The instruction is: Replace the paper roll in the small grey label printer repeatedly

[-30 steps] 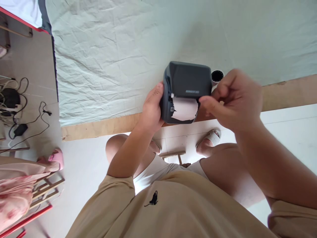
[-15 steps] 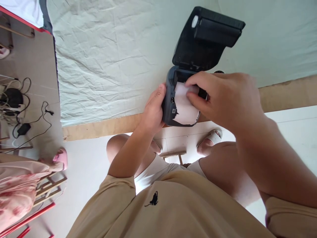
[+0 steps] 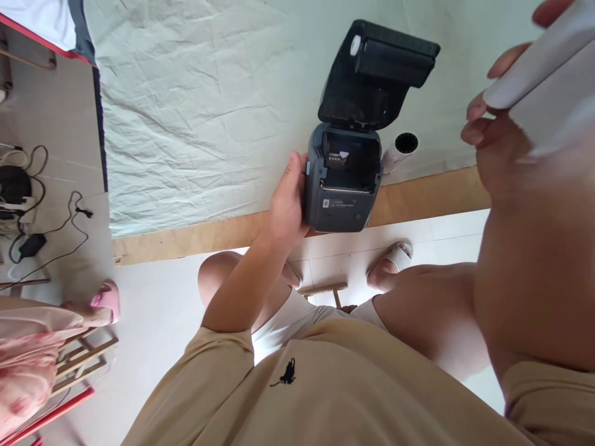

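My left hand grips the left side of a dark portable label printer at the table's front edge. Its lid is swung up, and the paper bay shows only a small white scrap inside. Up at the right, my right hand has its fingers around a white paper roll with a loose end hanging from it; part of it is blurred and cut off by the frame. Just right of the printer, a second roll with a black core lies on the cloth.
A wrinkled pale green cloth covers the table, which has a bare wooden edge. On the floor at left lie tangled cables and a black adapter. Another person's foot in a pink slipper is beside a wooden stool.
My right hand has lifted the paper roll out of the printer and carried it up to the right. The printer, still in my left hand, has shifted slightly left.
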`<state>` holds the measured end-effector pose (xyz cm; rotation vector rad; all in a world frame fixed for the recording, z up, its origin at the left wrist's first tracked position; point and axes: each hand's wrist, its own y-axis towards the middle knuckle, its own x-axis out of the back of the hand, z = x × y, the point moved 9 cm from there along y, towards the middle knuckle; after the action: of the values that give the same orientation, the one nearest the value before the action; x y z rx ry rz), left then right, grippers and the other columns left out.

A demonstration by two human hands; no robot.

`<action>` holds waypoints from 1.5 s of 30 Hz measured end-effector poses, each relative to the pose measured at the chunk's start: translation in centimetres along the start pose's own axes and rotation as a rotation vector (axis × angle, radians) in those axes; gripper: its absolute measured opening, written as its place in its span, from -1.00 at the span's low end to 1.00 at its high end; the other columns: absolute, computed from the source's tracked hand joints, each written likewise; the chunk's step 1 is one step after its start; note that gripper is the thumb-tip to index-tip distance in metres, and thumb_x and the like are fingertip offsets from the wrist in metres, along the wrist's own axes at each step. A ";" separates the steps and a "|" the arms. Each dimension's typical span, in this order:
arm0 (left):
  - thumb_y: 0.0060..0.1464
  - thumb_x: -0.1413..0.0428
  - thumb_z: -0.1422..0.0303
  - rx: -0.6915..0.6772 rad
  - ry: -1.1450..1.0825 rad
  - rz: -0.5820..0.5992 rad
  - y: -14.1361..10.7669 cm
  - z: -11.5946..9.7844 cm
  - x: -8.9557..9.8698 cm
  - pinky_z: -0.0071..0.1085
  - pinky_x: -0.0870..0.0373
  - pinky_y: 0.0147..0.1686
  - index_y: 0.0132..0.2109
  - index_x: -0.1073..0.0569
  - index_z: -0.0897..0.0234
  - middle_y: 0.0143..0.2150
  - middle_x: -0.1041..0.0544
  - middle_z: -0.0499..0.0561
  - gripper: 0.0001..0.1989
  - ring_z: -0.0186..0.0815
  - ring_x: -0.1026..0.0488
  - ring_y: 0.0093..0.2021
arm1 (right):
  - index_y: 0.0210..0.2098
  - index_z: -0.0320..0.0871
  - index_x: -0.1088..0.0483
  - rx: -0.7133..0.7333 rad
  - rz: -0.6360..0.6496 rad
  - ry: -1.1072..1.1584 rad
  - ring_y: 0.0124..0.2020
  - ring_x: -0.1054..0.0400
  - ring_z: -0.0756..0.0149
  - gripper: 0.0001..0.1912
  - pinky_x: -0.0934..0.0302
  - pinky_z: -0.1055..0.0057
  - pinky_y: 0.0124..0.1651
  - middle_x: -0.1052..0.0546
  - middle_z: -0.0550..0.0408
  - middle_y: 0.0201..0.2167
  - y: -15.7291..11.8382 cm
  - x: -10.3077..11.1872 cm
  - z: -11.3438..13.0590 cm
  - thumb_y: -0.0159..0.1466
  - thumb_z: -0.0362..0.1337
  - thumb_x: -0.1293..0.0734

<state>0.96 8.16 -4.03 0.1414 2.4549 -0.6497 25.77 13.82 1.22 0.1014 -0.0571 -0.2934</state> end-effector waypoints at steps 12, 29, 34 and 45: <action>0.37 0.05 -0.11 -0.084 0.005 0.059 0.4 -0.6 0.1 -0.24 -0.65 0.12 -0.16 -0.60 0.21 -0.17 -0.73 0.00 -0.46 -0.08 -0.62 0.22 | -0.16 -0.07 -0.35 0.341 -0.049 -0.844 -0.15 -0.45 0.16 -0.56 -0.25 0.22 -0.12 -0.58 -0.08 -0.12 -0.5 1.5 -1.6 0.09 -0.07 -0.54; 0.28 -0.05 -0.16 -0.104 0.052 0.047 0.2 -0.8 0.1 -0.26 -0.64 0.09 -0.18 -0.59 0.18 -0.19 -0.71 0.00 -0.49 -0.08 -0.60 0.23 | 0.24 -0.05 -0.30 0.528 0.197 -0.908 0.08 -0.44 0.07 -0.46 -0.40 0.11 0.09 -0.46 -0.16 0.09 -6.9 -5.5 -0.6 0.28 -0.23 -0.36; 0.25 -0.07 -0.20 -0.096 0.057 0.041 0.1 -0.8 0.0 -0.15 -0.64 0.14 -0.19 -0.60 0.17 -0.17 -0.73 0.03 -0.47 0.00 -0.56 0.26 | 0.39 0.00 -0.18 0.540 0.312 -0.898 0.06 -0.44 0.15 -0.28 -0.40 0.17 0.12 -0.47 -0.10 0.09 -6.8 -5.9 -1.2 0.24 -0.37 -0.28; 0.26 -0.16 0.14 -0.155 0.146 -0.087 -0.5 -1.0 0.2 -0.23 -0.66 -0.04 -0.22 -0.53 0.20 -0.25 -0.67 0.04 -0.77 -0.06 -0.66 0.14 | 0.30 0.08 -0.22 0.664 0.121 -0.525 0.00 -0.51 0.19 -0.37 -0.42 0.27 -0.14 -0.50 -0.01 0.13 -7.2 -4.6 3.3 0.25 -0.22 -0.36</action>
<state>0.12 8.20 -3.21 0.0209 2.6532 -0.4986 19.08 8.00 3.55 0.6764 -0.6812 -0.1641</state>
